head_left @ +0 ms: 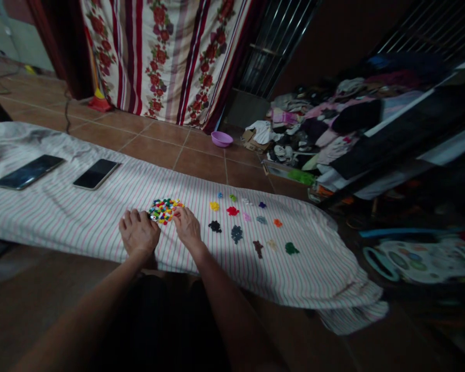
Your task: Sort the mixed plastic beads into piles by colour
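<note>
A mixed pile of small coloured pieces (165, 209) lies on the striped cloth (112, 217). My left hand (138, 231) rests flat at the pile's left edge, fingers stretched out on the cloth. At the right edge of the pile, my right hand (187, 225) has its fingertips pinched together among the pieces; whatever is between them is too small to make out. To the right lie little heaps grouped by colour, among them yellow pieces (214, 206), red pieces (233, 211), black pieces (215, 226), dark grey pieces (236, 234), brown pieces (258, 248) and dark green pieces (292, 248).
Left of the pile lie a phone (96, 174) and a larger dark-screened tablet (29, 172). Beyond the cloth, a purple basin (221, 139) sits on the tiled floor before a floral curtain (158, 62). Heaped clothes (318, 119) fill the right side.
</note>
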The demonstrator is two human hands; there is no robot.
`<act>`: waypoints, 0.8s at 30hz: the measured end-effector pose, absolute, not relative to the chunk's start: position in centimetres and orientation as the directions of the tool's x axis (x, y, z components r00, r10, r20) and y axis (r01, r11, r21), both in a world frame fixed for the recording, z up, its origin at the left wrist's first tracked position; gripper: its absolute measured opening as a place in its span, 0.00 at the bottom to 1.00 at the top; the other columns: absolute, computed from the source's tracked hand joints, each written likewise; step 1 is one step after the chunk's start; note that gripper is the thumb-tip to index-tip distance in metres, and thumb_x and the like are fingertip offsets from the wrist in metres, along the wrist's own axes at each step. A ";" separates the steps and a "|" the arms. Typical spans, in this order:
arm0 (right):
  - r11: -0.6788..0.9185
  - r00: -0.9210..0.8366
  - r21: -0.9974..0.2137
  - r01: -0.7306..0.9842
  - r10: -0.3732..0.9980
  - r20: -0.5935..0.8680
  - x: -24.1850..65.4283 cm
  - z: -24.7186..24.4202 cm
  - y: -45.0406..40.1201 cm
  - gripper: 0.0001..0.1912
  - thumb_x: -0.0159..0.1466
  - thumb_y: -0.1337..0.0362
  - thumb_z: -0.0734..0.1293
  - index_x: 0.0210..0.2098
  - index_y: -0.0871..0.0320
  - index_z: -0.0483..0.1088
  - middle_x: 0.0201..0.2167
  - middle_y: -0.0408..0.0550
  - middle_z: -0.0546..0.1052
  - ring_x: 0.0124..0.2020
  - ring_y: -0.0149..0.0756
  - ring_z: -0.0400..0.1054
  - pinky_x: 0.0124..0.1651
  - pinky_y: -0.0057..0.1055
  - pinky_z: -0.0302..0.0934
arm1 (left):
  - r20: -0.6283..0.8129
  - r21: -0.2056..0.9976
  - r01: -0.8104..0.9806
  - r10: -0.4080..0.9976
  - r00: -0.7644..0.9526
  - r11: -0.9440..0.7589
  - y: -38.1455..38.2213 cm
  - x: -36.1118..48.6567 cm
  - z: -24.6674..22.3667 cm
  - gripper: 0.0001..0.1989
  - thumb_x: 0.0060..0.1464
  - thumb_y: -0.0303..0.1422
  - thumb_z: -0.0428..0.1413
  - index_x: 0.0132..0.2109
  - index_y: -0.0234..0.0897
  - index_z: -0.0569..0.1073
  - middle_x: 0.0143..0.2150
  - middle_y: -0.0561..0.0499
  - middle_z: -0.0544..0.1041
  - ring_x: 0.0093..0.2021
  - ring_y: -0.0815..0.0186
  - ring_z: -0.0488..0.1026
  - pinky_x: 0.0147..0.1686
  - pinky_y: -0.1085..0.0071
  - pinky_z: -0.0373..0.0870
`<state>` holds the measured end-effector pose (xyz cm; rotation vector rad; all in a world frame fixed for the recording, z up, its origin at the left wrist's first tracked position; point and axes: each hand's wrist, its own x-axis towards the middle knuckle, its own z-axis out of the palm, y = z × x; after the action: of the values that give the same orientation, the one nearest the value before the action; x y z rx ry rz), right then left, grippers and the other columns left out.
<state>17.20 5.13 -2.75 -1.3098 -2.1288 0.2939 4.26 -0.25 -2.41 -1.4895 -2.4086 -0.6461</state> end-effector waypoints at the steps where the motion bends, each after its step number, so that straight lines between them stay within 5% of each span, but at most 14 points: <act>1: 0.489 -0.314 -0.488 0.723 0.862 0.399 17.2 -2.8 5.1 0.04 0.66 0.65 0.60 0.38 0.55 0.66 0.37 0.46 0.73 0.41 0.35 0.68 0.46 0.31 0.62 | 0.420 0.244 0.891 0.786 -0.453 0.383 -0.3 4.3 -2.4 0.17 0.54 0.34 0.42 0.42 0.31 0.71 0.52 0.36 0.70 0.58 0.49 0.61 0.56 0.53 0.55; 24: 0.376 -0.017 -0.700 0.607 0.887 0.462 21.2 -1.4 7.1 0.12 0.61 0.68 0.57 0.38 0.56 0.72 0.36 0.48 0.74 0.35 0.32 0.68 0.39 0.27 0.64 | 0.413 0.230 0.894 0.794 -0.447 0.384 -0.2 4.3 -2.4 0.17 0.54 0.36 0.42 0.44 0.34 0.71 0.51 0.38 0.71 0.58 0.50 0.61 0.55 0.52 0.56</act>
<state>21.16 7.12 -1.36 -1.3257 -1.7200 0.3824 4.28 -0.20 -2.35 -1.4991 -2.4089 -0.6229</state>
